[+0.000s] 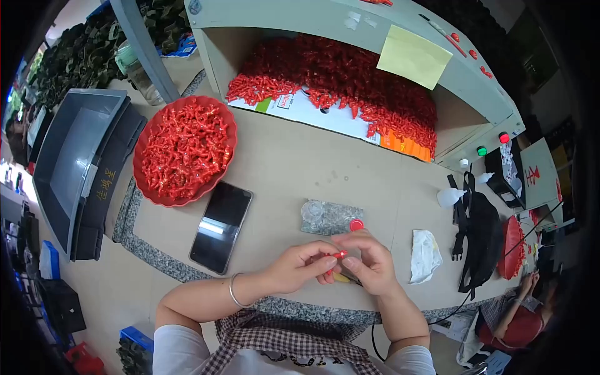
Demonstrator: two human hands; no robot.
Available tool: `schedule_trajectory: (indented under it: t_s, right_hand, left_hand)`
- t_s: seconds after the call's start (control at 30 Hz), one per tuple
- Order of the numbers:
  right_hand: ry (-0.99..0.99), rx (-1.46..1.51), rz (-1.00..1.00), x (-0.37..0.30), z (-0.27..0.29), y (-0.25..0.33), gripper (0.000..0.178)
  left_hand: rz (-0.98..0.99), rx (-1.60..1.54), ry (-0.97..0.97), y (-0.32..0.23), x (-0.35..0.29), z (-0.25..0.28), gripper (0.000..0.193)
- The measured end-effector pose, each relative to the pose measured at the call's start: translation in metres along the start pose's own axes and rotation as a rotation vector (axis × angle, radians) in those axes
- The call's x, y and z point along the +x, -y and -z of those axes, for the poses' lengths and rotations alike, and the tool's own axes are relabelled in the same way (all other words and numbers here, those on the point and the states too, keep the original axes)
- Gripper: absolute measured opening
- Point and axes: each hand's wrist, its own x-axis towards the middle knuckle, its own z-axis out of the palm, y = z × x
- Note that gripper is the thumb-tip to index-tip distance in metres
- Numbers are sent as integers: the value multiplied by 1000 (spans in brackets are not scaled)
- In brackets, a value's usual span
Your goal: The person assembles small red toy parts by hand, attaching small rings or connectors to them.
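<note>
Yellow square note [414, 56] sticking on grey cabinet [475, 81]; white label sheet [312, 109] lying under red parts heap [350, 84]; clear plastic bag [328, 217] lying on surface [294, 169]. Both hands meeting above near edge, left hand [300, 267] and right hand [372, 262] pinching small red part [339, 254] between fingertips; red tray [185, 150] sitting far left

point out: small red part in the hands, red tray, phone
small red part [339, 254]: head view, on its middle, pinched between both hands' fingertips.
red tray [149, 192]: head view, on its lower-left rim.
phone [220, 227]: head view, on the middle of its dark screen.
</note>
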Motion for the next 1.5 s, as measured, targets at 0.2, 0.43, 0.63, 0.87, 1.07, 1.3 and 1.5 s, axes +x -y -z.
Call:
schedule_trajectory:
  t_s: [0.2,0.43,0.63,0.87,1.07,1.3,1.5]
  right_hand:
    - [-162,-199,-262,1,1,20,14]
    - [-218,101,-395,-7,3,12,7]
    - [-326,351,-582,-6,39,20,10]
    - [-278,280,-820,6,69,1,11]
    - [-227,226,-947,9,73,-13,12]
    - [-238,196,-1001,15,70,-11,14]
    - [-287,167,-1021,20,67,-9,13]
  left_hand:
    - [-378,795,-217,-7,0,-7,17]
    - [-391,906,-221,-13,2,-8,18]
    - [-169,390,-170,-7,-4,-5,28]
    - [-104,445,-2,0,-1,1,32]
    - [-75,399,-36,-1,-2,-3,32]
    - [-71,378,-38,0,-3,-4,32]
    - [-88,417,-33,-1,-2,-3,32]
